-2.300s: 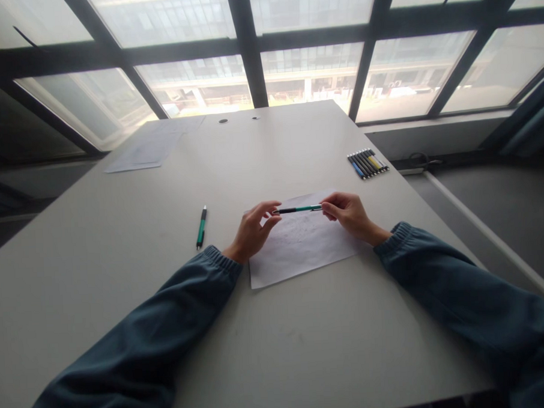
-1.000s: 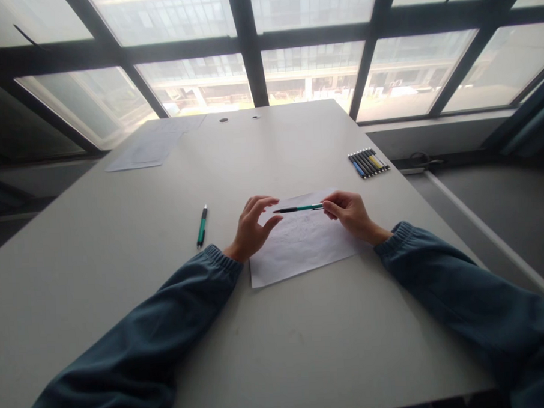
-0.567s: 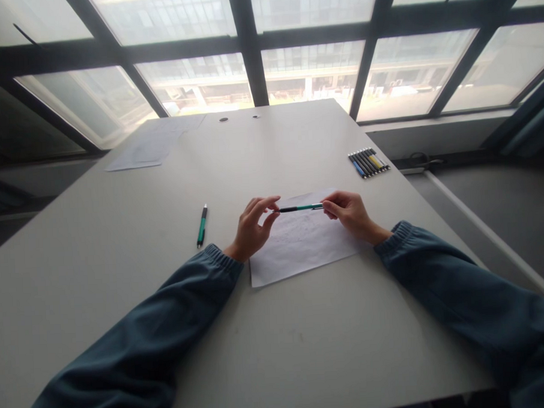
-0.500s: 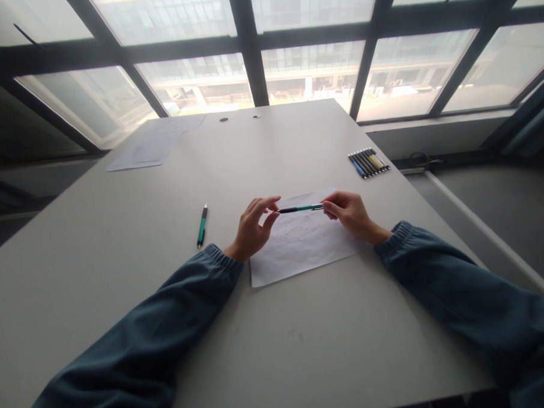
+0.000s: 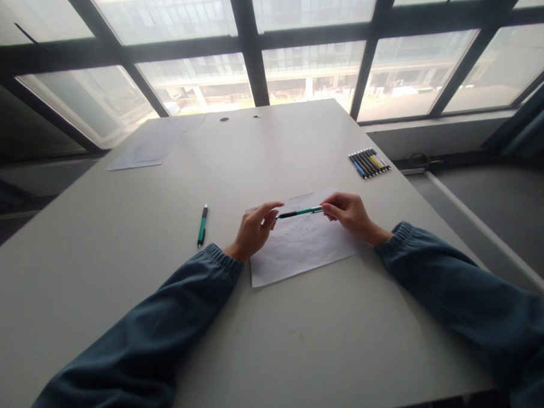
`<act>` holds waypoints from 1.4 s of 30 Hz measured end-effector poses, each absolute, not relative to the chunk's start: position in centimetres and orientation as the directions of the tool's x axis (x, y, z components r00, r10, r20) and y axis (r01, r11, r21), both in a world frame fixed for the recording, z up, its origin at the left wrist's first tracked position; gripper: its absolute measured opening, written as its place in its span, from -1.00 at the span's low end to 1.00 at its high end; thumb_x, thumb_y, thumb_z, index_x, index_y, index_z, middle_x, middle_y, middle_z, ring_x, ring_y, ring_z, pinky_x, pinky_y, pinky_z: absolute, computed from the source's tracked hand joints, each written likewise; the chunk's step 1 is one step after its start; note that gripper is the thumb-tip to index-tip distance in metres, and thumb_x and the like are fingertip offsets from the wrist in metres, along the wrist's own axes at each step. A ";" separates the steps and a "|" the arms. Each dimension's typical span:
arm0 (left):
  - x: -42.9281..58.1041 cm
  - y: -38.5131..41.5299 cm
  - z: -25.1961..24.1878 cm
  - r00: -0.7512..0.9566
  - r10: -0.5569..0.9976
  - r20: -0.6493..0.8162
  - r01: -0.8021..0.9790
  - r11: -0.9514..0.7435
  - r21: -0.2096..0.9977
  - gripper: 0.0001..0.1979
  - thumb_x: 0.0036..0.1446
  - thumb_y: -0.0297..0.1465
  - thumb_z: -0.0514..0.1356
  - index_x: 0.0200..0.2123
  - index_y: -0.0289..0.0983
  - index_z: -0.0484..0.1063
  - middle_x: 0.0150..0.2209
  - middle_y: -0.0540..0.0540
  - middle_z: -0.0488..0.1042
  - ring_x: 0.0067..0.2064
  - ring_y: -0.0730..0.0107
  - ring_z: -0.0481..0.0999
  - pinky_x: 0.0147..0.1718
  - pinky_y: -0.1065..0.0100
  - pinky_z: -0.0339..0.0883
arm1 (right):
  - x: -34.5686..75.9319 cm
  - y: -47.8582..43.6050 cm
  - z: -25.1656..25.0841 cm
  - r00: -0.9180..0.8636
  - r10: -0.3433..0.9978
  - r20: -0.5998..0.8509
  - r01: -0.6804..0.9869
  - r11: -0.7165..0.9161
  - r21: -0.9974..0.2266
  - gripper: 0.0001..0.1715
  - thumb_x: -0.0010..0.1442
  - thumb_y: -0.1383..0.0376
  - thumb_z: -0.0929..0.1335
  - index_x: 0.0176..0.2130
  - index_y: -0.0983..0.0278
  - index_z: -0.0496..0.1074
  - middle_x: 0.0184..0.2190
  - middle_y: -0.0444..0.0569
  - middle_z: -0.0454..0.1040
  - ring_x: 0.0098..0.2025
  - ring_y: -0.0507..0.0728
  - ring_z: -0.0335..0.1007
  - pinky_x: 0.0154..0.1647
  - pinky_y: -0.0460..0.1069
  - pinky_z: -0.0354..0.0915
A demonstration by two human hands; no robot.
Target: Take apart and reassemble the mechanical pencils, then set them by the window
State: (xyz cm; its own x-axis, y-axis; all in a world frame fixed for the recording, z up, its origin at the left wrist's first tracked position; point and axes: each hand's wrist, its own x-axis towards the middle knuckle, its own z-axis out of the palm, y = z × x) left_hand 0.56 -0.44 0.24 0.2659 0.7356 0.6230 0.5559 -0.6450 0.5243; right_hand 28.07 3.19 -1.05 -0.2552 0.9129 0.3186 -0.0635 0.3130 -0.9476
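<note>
A green and black pen (image 5: 299, 212) lies level in the air above a white sheet of paper (image 5: 301, 251) with faint marks on it. My right hand (image 5: 351, 215) pinches the pen's green end. My left hand (image 5: 254, 229) has its fingers curled, thumb and forefinger pinched at the pen's dark tip. Whether they grip the tip or only touch it I cannot make out. Both arms wear dark teal sleeves.
A second green pen (image 5: 202, 225) lies on the grey table (image 5: 120, 246) left of my left hand. A row of several pens (image 5: 369, 162) sits near the table's right edge. More paper sheets (image 5: 150, 146) lie at the far left. Windows stand behind.
My left hand's fingers, spread apart one second ago, have curled and pinched at the pen's tip. The pen's tip end has dipped slightly. My right hand has stayed put.
</note>
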 end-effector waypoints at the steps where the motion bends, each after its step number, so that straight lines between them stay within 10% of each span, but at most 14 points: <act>1: 0.6 -0.4 0.2 0.268 0.735 0.623 0.551 -0.647 0.527 -0.73 0.42 -0.28 0.10 -0.01 -0.25 0.53 -0.54 0.04 0.46 -0.50 0.50 0.44 -0.38 0.43 0.34 | 28.1 3.2 -1.0 -0.249 0.912 0.324 -0.060 0.320 -0.946 -0.67 0.12 0.07 0.53 -0.34 0.30 0.56 -0.55 -0.11 0.48 -0.56 -0.01 0.31 -0.55 -0.07 0.25; 29: -0.1 0.9 -1.0 0.225 0.720 0.656 0.655 -0.611 0.446 -0.85 0.32 -0.33 0.23 -0.23 -0.22 0.59 -0.28 -0.09 0.58 -0.21 0.31 0.53 -0.19 0.27 0.42 | 30.3 6.9 -1.2 0.337 0.907 0.252 -0.201 0.331 -0.922 -0.80 0.06 0.21 0.42 -0.48 0.23 0.36 -0.64 -0.24 0.17 -0.62 -0.04 0.10 -0.65 -0.10 0.00; 42: 0.1 0.7 -0.8 0.499 0.707 0.501 0.636 -0.692 0.343 -0.83 0.35 -0.35 0.17 -0.21 -0.22 0.57 -0.16 -0.12 0.60 -0.10 0.25 0.51 -0.08 0.21 0.43 | 28.9 5.5 -2.0 -0.104 0.937 0.333 0.166 0.347 -0.923 -0.60 0.10 0.01 0.51 -0.29 0.30 0.54 -0.49 -0.05 0.55 -0.48 0.09 0.48 -0.42 -0.01 0.38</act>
